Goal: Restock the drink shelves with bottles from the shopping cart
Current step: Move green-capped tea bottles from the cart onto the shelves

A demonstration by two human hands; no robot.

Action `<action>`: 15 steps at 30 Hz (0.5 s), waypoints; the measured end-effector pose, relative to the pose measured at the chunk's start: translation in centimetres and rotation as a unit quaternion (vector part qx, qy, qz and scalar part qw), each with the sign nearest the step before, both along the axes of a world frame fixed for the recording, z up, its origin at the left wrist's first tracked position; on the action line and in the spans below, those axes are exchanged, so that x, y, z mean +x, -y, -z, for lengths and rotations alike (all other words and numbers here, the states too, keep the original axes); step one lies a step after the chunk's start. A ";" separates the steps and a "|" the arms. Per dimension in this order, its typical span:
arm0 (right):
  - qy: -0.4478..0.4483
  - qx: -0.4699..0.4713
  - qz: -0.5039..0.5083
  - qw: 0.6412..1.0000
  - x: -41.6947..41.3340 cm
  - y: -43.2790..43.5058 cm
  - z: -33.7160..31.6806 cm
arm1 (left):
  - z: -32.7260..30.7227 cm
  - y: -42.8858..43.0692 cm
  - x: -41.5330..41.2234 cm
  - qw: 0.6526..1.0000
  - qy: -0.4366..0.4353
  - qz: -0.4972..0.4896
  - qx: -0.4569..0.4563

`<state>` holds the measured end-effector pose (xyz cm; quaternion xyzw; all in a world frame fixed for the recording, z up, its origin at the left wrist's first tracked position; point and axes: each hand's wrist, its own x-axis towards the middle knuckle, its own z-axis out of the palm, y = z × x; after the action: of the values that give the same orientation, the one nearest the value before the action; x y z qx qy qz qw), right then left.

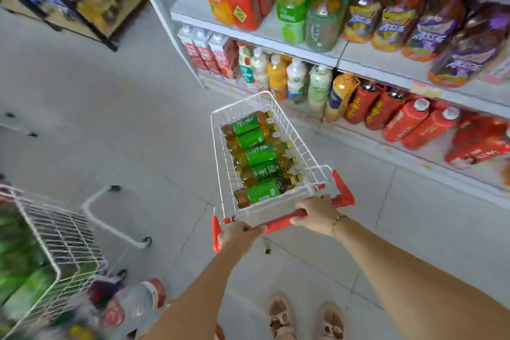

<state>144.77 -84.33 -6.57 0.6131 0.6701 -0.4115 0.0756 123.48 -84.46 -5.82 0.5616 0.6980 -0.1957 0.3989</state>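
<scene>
A: Noting the left hand (240, 234) curled round the red plastic handle bar (278, 222) of the small white wire shopping cart (299, 145).

B: Green-labelled amber tea bottles (259, 157) lie sideways in its basket. The right hand (317, 214) grips the bar too.

A: White metal drink shelves (190, 5) stand just right of it. Best to park close and parallel before lifting a bottle.

Green-labelled bottles (259, 159) flat in white cart (300, 146)
</scene>
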 end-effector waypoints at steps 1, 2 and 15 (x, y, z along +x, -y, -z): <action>0.001 0.009 -0.013 1.000 -1.2 -2.0 0.1 | 0.0 -1.2 -1.2 1.000 0.000 -0.014 0.008; 0.003 0.020 -0.025 0.999 -2.5 -4.0 0.1 | 0.0 -2.3 -2.3 0.999 0.000 -0.031 0.016; 0.001 0.099 -0.159 0.982 -17.4 -31.7 2.0 | 1.1 -22.9 -16.1 0.965 0.030 -0.247 0.079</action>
<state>127.40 -52.60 -8.56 0.5040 0.7962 -0.3250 0.0798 107.40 -61.53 -6.93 0.4075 0.8156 -0.0187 0.4104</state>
